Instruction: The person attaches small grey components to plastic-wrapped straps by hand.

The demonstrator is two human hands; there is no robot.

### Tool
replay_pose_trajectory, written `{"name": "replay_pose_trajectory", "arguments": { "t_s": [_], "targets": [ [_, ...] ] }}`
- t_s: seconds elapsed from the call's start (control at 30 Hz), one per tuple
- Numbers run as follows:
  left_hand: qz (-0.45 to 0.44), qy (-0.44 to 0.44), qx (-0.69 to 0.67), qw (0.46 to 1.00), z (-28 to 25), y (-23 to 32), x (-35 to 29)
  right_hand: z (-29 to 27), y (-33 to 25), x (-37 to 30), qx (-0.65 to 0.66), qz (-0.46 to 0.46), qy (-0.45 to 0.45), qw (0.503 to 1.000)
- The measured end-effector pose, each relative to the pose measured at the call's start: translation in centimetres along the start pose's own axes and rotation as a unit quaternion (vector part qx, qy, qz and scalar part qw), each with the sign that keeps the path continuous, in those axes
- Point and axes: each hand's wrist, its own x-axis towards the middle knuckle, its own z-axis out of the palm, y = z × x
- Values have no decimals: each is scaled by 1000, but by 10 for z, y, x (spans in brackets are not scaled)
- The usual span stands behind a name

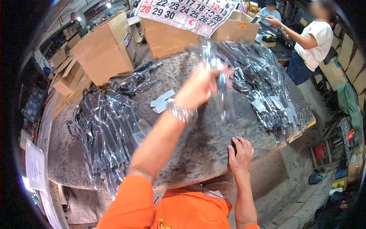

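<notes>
My left hand (pixel 207 84), smeared by motion and wearing a metal band at the wrist, reaches over the far middle of the table. It is closed on a long, dark item in clear plastic (pixel 222 86), also blurred; its exact kind cannot be made out. Close to it on the right is a pile of similar plastic-wrapped dark strips (pixel 257 76). Another such pile (pixel 105 126) covers the table's left part. Between the piles lie grey cards (pixel 163 101). My right hand (pixel 241 154) rests on the near table edge, fingers apart, holding nothing.
The worn table (pixel 198 152) has cardboard boxes (pixel 103 53) behind it. A calendar sheet (pixel 187 17) hangs at the far edge. Two people (pixel 314 42) stand beyond, at the upper right. A white plastic bin (pixel 35 166) is at the left.
</notes>
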Motion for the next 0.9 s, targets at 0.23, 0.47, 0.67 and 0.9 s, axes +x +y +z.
{"name": "replay_pose_trajectory", "arguments": {
  "t_s": [0.23, 0.47, 0.67, 0.9],
  "targets": [
    [-204, 82, -46, 974, -61, -163, -75, -36, -10, -55, 220, 117, -83, 965],
    [-255, 17, 109, 961, -52, -150, -116, -50, -27, -83, 387, 266, -118, 875],
    [-259, 40, 68, 963, -47, -159, -119, -38, -23, -76, 463, 323, -162, 810],
    [-263, 22, 28, 964, -40, -174, -134, -21, -25, -63, 494, 351, -139, 783]
  ]
}}
